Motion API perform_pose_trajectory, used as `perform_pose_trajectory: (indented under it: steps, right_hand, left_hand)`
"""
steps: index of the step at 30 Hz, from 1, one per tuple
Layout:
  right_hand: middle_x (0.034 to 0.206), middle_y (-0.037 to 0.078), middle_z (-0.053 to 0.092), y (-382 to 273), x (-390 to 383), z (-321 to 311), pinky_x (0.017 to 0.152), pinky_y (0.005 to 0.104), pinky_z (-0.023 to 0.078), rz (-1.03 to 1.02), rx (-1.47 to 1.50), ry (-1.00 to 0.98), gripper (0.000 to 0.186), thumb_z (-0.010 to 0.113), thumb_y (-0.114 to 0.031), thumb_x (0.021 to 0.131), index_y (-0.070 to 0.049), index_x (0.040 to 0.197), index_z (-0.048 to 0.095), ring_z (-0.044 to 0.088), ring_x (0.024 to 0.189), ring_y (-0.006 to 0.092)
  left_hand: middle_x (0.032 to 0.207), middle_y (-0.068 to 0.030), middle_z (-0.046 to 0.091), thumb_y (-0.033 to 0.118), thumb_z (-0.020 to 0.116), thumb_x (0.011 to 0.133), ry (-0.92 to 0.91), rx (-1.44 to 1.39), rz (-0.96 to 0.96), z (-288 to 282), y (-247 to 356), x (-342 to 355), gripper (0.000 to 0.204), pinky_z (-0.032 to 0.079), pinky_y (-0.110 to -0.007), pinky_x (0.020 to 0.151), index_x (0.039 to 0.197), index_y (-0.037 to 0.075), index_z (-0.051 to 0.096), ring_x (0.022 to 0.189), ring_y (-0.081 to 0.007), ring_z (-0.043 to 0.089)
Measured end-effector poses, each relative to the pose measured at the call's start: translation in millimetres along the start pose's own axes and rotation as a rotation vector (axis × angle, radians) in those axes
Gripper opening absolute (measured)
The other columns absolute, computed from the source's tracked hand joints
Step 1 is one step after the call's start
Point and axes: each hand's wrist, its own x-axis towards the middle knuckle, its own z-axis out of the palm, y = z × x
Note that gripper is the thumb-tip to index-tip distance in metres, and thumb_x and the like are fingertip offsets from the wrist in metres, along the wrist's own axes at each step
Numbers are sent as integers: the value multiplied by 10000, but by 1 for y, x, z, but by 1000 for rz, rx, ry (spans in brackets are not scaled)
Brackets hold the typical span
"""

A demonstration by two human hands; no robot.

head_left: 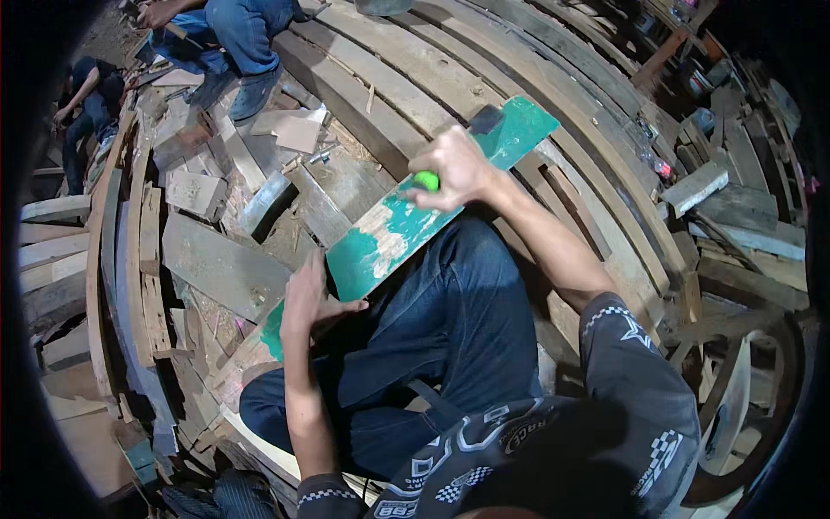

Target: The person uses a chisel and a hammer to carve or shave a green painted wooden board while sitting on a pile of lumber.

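A long wooden board (pixel 380 245) with flaking green paint slants across my lap, bare wood showing in patches. My left hand (pixel 309 298) grips its lower left part, thumb stretched along the near edge; the other fingers are partly hidden. Above the board's upper right half, my right hand (pixel 454 169) is closed round a scraper (pixel 486 119). Its bright green handle end sticks out below the fist, and the dark, flat head lies at the painted surface. Whether the head touches the paint I cannot tell.
Long timber beams (pixel 393 91) curve away behind the board. Wood offcuts (pixel 197 192) and shavings litter the ground at left. A co-worker in jeans (pixel 251 43) sits at the upper left, another person (pixel 86 108) farther left. A large round wheel-like rim (pixel 778 415) stands at right.
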Motion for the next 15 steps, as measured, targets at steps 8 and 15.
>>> perform_pose_trajectory:
  steps: [8,15]
  right_hand:
    - [556,98,569,-7,-6,7,469,413,444,-19,51,-14,319,715,-399,640,-101,605,606,600,527,308]
    - [538,85,571,-1,-7,8,426,422,423,0,7,-12,331,697,-374,683,-103,559,553,577,478,320]
  left_hand:
    - [1146,-285,618,539,935,469,-31,19,-13,-4,6,5,1129,521,-485,911,1284,-73,449,1074,-464,618]
    - [1114,-279,624,548,936,468,-5,32,10,2,-2,0,1100,529,-506,850,1245,-53,441,1015,-472,634]
